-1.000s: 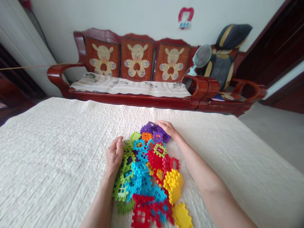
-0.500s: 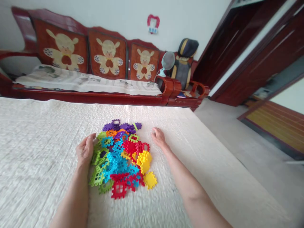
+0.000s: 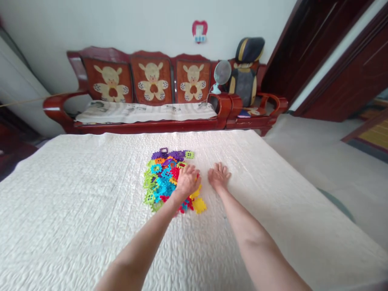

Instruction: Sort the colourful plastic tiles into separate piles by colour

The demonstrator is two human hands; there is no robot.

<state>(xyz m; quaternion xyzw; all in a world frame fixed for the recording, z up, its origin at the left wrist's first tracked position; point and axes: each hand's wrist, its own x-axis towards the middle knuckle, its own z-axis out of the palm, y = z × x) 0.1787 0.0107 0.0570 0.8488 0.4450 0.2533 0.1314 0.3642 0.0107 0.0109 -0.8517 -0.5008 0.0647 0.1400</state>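
Notched tiles (image 3: 163,188) (many-coloured) lying in loose heap.

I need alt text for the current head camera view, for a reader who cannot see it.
A person's left hand is over a pile of colourful notched pieces, and the right hand, fingers spread, is beside the pile over a white quilted cover. Behind stands a wooden sofa with three cushions.

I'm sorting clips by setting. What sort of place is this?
Probably a home's living room: a wooden sofa with bear-patterned cushions, a small fan, and a bed-like surface with a quilted cover.
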